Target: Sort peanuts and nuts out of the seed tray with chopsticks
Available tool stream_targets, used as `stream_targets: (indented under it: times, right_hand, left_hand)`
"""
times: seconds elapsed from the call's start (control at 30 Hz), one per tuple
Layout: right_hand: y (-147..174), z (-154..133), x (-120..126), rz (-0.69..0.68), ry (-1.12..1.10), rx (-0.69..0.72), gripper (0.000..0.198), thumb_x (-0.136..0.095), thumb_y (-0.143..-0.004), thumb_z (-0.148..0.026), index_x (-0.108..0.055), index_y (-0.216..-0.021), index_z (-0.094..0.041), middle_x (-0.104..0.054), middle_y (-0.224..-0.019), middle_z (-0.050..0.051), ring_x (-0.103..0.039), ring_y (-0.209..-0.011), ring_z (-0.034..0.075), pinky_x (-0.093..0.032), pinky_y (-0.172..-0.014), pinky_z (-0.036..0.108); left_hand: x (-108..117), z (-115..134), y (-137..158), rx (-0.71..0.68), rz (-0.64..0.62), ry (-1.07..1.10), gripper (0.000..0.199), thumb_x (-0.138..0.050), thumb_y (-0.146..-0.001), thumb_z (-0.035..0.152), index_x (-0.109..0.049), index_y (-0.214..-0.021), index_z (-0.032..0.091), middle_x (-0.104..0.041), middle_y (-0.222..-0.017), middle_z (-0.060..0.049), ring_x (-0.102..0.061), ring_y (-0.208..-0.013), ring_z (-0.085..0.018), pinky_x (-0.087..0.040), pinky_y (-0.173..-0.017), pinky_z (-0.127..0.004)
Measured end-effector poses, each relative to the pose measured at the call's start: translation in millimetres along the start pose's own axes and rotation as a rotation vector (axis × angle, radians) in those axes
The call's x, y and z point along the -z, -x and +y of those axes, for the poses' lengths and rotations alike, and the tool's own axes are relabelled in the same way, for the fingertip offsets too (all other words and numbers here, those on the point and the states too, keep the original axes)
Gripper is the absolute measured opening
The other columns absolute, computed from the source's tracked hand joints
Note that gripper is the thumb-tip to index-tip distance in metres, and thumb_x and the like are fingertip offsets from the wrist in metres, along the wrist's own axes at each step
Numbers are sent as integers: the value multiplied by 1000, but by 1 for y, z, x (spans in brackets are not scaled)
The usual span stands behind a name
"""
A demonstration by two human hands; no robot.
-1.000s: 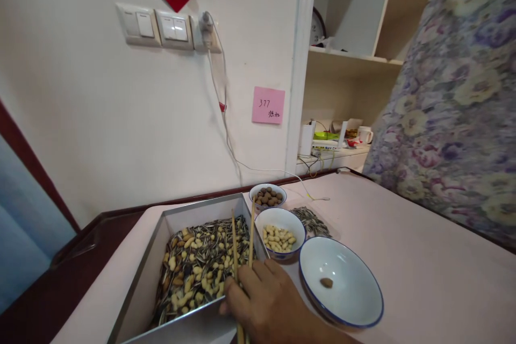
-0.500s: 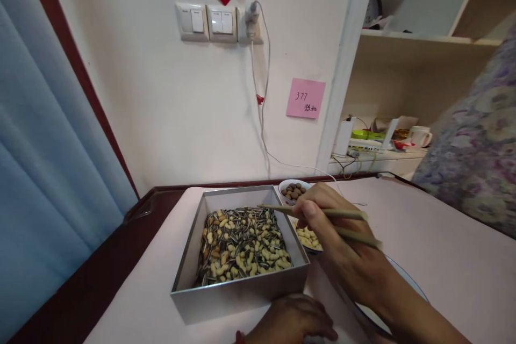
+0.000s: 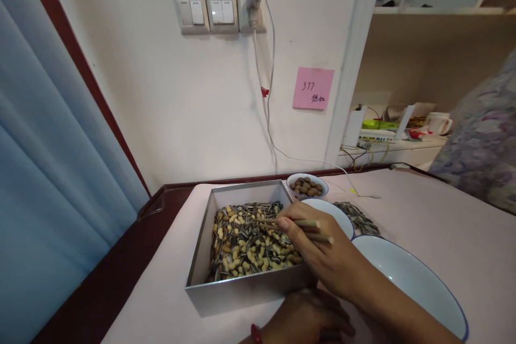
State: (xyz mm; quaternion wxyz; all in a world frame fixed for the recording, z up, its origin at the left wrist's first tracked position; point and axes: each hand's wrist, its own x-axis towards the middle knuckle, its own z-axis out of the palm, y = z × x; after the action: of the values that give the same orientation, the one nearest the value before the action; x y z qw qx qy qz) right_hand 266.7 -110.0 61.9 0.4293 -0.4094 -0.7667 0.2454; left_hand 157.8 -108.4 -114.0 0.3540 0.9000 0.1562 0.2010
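Observation:
My right hand (image 3: pixel 318 242) is closed round a pair of wooden chopsticks (image 3: pixel 310 224), their tips down among the contents of a square metal box (image 3: pixel 237 293). Inside lie striped sunflower seeds (image 3: pixel 246 236) mixed with peanuts in the shell (image 3: pixel 253 252) and some brown, almond-like nuts. Whether the tips pinch anything is too small to tell. My left hand (image 3: pixel 308 316), with a red band at the wrist, lies in shadow on the table close to the box's front right corner. Its fingers are stretched out to the right and hold nothing visible.
Right of the box stand a bowl of round brown nuts (image 3: pixel 307 187), a white bowl (image 3: pixel 334 210) partly behind my hand, and a large blue-rimmed bowl (image 3: pixel 419 285). Sunflower seeds (image 3: pixel 358 219) lie piled on the table. A white cable (image 3: pixel 306 160) trails down the wall. A person in floral clothing (image 3: pixel 479 134) is at right.
My right hand has lowered the chopsticks from above the box's far right part into the seeds and nuts. The camera view has shifted, showing more of the bowls. My left hand stays by the box.

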Motion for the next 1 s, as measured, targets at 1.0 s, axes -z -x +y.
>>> stream_targets:
  times: [1.0]
  right_hand:
    - [18, -22, 89, 517, 284, 144, 27, -53, -100, -39, -69, -85, -24, -65, -78, 0, -62, -75, 15, -45, -65, 28]
  left_hand:
    - [17, 15, 0, -79, 96, 34, 64, -40, -95, 69, -77, -110, 19, -77, -110, -10, -68, -113, -20, -46, -103, -25]
